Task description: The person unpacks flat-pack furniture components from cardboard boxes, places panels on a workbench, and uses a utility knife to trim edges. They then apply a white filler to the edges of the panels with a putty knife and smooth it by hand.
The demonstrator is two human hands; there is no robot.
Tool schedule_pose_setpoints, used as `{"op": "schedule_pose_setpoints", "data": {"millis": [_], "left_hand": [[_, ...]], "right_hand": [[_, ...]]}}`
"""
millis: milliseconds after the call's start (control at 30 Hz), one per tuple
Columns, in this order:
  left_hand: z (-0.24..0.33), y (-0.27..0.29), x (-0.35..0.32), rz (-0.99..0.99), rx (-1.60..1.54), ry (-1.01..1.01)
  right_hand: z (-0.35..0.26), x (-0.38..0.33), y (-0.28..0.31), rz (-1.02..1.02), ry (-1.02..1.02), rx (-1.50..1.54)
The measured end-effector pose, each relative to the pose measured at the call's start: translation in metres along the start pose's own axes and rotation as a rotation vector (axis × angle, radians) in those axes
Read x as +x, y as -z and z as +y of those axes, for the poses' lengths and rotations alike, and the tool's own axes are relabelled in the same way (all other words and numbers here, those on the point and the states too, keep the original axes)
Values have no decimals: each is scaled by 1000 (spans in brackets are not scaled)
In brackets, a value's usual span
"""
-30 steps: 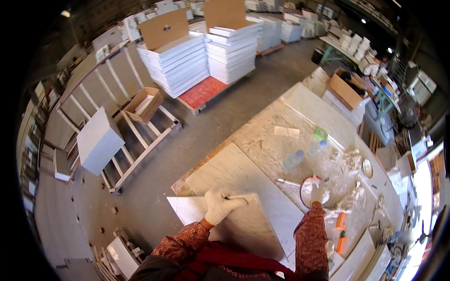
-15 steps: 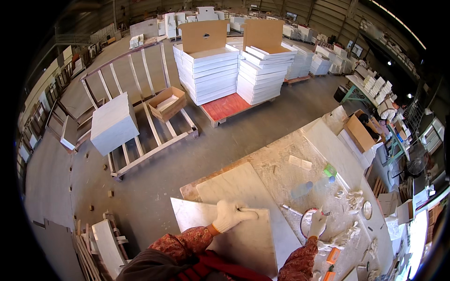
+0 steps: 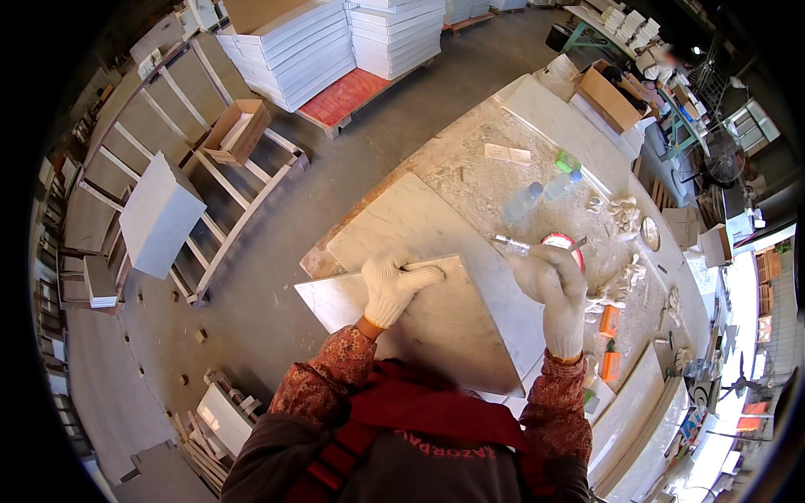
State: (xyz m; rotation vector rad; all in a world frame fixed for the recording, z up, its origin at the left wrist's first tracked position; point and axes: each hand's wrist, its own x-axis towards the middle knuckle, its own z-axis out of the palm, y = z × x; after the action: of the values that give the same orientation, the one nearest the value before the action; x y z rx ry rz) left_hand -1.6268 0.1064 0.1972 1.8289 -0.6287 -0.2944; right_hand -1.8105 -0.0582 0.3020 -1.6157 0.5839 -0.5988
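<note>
My left hand point(image 3: 388, 287), in a pale knit glove, closes over the upper edge of a white marble slab point(image 3: 457, 331). The slab is tilted toward me on top of a larger pale marble slab point(image 3: 402, 214). My gloved right hand point(image 3: 555, 293) is closed, to the right of the tilted slab. A thin flat tool point(image 3: 579, 244) sticks out behind its fingers; the rest is hidden. Just behind that hand, partly covered by it, stands a round red-rimmed tin point(image 3: 563, 240). A slim silver and white tool point(image 3: 510, 242) lies left of the tin.
Clear plastic bottles point(image 3: 524, 201), a green packet point(image 3: 568, 161), crumpled gloves point(image 3: 622, 281) and orange boxes point(image 3: 610, 320) lie on the dusty worktable point(image 3: 478, 189). Beyond stand a wooden rack point(image 3: 243, 226) with a white block point(image 3: 159, 220), and stacked white boxes point(image 3: 298, 59) on a red pallet point(image 3: 344, 102).
The view has tipped down toward me. My right hand has lifted from the tin and come back toward the slab. My left hand keeps its grip on the slab's edge.
</note>
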Motion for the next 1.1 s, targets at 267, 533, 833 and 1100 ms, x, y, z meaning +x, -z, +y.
{"op": "schedule_pose_setpoints", "data": {"millis": [267, 533, 833, 1100], "left_hand": [[3, 5, -1, 4, 17, -20], [7, 6, -3, 10, 9, 5], [-4, 0, -1, 83, 0, -100], [-4, 4, -3, 31, 64, -76]], "right_hand": [[-3, 4, -18, 32, 114, -256], [-8, 5, -23, 11, 98, -290], [-18, 6, -25, 7, 235, -422], [-19, 7, -25, -8, 195, -389]]}}
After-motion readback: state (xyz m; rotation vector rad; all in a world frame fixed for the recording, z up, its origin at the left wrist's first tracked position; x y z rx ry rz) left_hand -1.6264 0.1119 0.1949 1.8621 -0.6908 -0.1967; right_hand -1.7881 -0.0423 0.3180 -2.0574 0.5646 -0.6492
